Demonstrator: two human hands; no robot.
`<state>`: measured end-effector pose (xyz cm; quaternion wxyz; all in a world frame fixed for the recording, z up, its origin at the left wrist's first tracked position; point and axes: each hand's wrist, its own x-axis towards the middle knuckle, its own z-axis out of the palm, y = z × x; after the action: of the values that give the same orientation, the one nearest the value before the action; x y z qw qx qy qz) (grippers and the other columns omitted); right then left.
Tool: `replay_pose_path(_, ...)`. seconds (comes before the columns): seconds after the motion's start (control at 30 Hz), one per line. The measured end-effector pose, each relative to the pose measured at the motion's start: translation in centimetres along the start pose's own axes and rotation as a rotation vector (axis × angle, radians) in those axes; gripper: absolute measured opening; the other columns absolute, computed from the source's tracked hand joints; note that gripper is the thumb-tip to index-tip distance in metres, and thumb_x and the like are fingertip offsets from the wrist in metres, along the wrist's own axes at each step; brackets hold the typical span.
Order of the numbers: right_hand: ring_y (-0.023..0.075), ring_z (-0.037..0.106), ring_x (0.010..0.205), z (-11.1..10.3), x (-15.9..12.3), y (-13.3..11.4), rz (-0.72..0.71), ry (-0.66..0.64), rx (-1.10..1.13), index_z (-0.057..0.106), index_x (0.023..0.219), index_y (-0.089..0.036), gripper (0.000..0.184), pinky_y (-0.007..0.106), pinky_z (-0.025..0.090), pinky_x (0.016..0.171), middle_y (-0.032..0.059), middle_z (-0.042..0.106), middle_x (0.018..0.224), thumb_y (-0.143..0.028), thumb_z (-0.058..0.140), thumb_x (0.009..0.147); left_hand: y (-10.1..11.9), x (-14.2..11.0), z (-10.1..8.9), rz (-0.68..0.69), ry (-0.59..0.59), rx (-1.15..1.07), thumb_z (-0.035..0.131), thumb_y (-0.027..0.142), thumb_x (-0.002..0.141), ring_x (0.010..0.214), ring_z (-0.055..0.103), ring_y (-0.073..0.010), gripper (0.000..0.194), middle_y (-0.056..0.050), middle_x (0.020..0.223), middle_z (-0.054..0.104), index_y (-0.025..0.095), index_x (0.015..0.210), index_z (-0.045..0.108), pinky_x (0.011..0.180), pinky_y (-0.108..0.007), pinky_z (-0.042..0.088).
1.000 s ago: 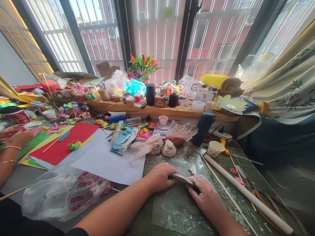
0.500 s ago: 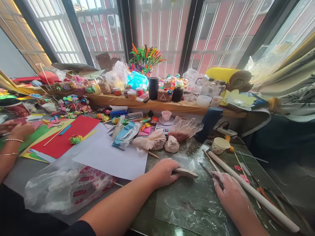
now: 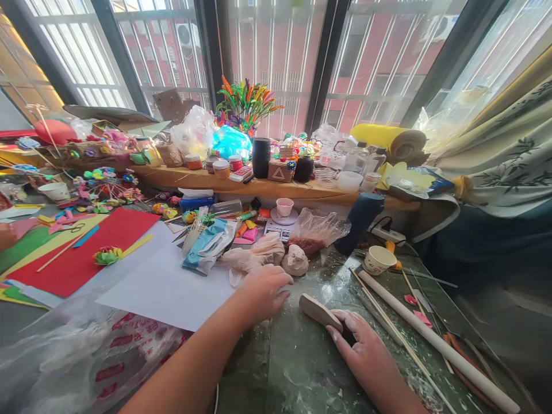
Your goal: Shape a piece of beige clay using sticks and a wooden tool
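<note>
My right hand (image 3: 360, 345) is closed on one end of a flat, pale clay piece (image 3: 319, 311), tilted above the dark work board (image 3: 297, 368). My left hand (image 3: 265, 292) is beside the lump of clay (image 3: 295, 260), its fingers curled together. Between its fingertips a small greyish bit shows, too little to name. The pointed wooden stick seen there earlier is hidden by this hand. To the right of the board, a thin modelling tool (image 3: 382, 318) lies alongside slim wooden sticks (image 3: 403, 339).
A long pale rolling pin (image 3: 435, 339) lies at the right, near a paper cup (image 3: 379, 260). White paper (image 3: 159, 287), a wipes pack (image 3: 210, 246) and a plastic bag (image 3: 86, 351) are on the left. Another person's hand (image 3: 6, 236) shows at the far left edge.
The clay piece has passed from my left hand to my right. My right hand has let go of the thin tool. My left hand has moved left toward the clay lump. The view has shifted right.
</note>
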<state>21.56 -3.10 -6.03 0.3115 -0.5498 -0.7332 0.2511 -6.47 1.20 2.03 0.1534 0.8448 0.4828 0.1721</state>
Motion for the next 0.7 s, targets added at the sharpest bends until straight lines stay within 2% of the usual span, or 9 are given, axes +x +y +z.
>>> replay_pose_path(0.1,0.0309,0.069,0.109,0.1,0.5,-0.4,0.086,-0.021,0.098,0.073,0.110,-0.024,0.033,0.044,0.055,0.098,0.0101,0.075,0.114,-0.047,0.059,0.092,-2.4,-0.5,-2.0,-0.100,0.015,0.091,0.070,0.024,0.086,0.099,0.065,-0.0298,0.019,-0.008,0.102,0.074,0.025,0.104,0.075,0.086,-0.038,0.049)
replay_pose_path(0.2,0.0300,0.071,0.105,-0.8,1.1,-0.8,0.159,-0.063,0.210,0.072,0.112,-0.023,0.036,0.041,0.057,0.093,0.0091,0.077,0.109,-0.049,0.058,0.092,-4.1,-0.5,-2.1,-0.109,0.015,0.093,0.074,0.020,0.079,0.090,0.066,-0.0282,0.008,-0.005,0.087,0.073,0.026,0.085,0.075,0.083,-0.037,0.049)
replay_pose_path(0.27,0.0291,0.073,0.101,-1.4,1.5,-1.0,0.190,-0.141,0.282,0.071,0.115,-0.021,0.038,0.039,0.059,0.090,0.0083,0.078,0.107,-0.049,0.057,0.093,-4.5,-0.4,-1.8,-0.106,0.036,0.076,0.074,0.019,0.079,0.086,0.066,-0.0269,0.007,-0.004,0.080,0.072,0.025,0.075,0.073,0.083,-0.037,0.050)
replay_pose_path(0.37,0.0289,0.073,0.098,-2.0,2.2,-0.7,0.197,-0.191,0.277,0.072,0.115,-0.021,0.038,0.040,0.059,0.089,0.0084,0.078,0.107,-0.047,0.056,0.092,-4.1,-0.2,-1.5,-0.082,0.109,0.050,0.064,0.022,0.090,0.094,0.067,-0.0263,0.010,-0.006,0.091,0.074,0.024,0.086,0.073,0.091,-0.038,0.049)
replay_pose_path(0.43,0.0286,0.074,0.092,-2.0,2.3,-0.3,0.198,-0.137,0.174,0.073,0.113,-0.022,0.036,0.040,0.060,0.084,0.0079,0.078,0.101,-0.046,0.057,0.091,-3.6,-0.2,-1.4,-0.073,0.259,-0.033,0.055,0.026,0.098,0.104,0.066,-0.0254,0.019,-0.007,0.108,0.074,0.024,0.106,0.072,0.096,-0.038,0.049)
replay_pose_path(0.53,0.0247,0.071,0.074,-1.6,2.1,0.3,0.149,-0.025,0.027,0.074,0.111,-0.024,0.033,0.037,0.060,0.071,0.0052,0.075,0.088,-0.043,0.058,0.089,-3.0,0.1,-1.1,-0.168,0.716,-0.425,0.060,0.035,0.097,0.100,0.068,-0.0239,0.026,-0.008,0.111,0.072,0.023,0.118,0.068,0.091,-0.037,0.055)
replay_pose_path(0.57,0.0233,0.069,0.071,-1.4,2.0,0.4,0.116,0.014,0.005,0.074,0.112,-0.023,0.033,0.035,0.060,0.068,0.0047,0.074,0.086,-0.041,0.057,0.089,-2.8,0.3,-1.0,-0.230,0.825,-0.616,0.063,0.039,0.095,0.096,0.069,-0.0230,0.030,-0.007,0.109,0.072,0.022,0.120,0.067,0.085,-0.035,0.057)
replay_pose_path(0.63,0.0216,0.068,0.070,-1.2,1.6,0.6,0.056,0.092,-0.010,0.073,0.113,-0.022,0.032,0.034,0.060,0.068,0.0052,0.072,0.088,-0.038,0.056,0.090,-2.5,0.9,-1.0,-0.320,0.882,-0.996,0.070,0.046,0.089,0.090,0.071,-0.0210,0.039,-0.006,0.106,0.072,0.022,0.119,0.065,0.079,-0.033,0.059)
replay_pose_path(0.7,0.0209,0.068,0.071,-1.2,1.0,0.6,0.021,0.148,-0.003,0.071,0.113,-0.021,0.031,0.034,0.061,0.070,0.0065,0.071,0.094,-0.036,0.055,0.092,-2.0,1.3,-1.1,-0.353,0.836,-1.219,0.075,0.052,0.083,0.084,0.071,-0.0200,0.045,-0.005,0.101,0.072,0.020,0.112,0.065,0.076,-0.032,0.059)
